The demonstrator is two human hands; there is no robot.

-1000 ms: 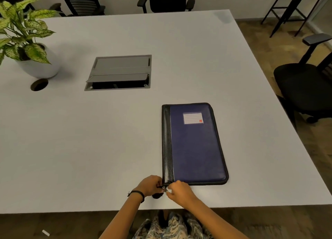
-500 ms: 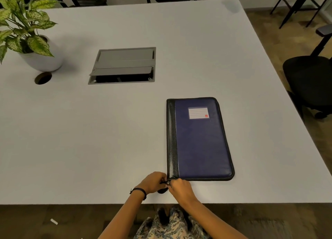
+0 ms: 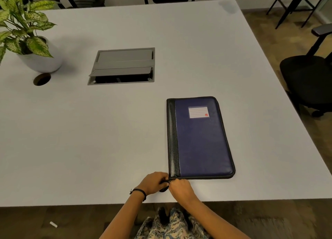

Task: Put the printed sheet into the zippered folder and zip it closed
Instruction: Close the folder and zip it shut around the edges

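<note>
The zippered folder [image 3: 201,140] lies flat and closed on the white table [image 3: 89,140], dark blue with a black spine strip and a white label near its far end. My left hand [image 3: 155,183] and my right hand [image 3: 180,187] meet at its near left corner. Both pinch something small and dark at the zipper's end there; the fingers hide the pull itself. The zipper track along the near edge looks closed. No printed sheet is visible.
A potted plant [image 3: 27,41] stands at the far left beside a round cable hole [image 3: 42,78]. A grey cable hatch [image 3: 122,66] is set in the table's middle. Office chairs stand at the far edge and at the right [image 3: 307,78].
Only the head camera has shifted, so the folder sits slightly differently in the frame. Both hands stay pinched at the folder's near left corner.
</note>
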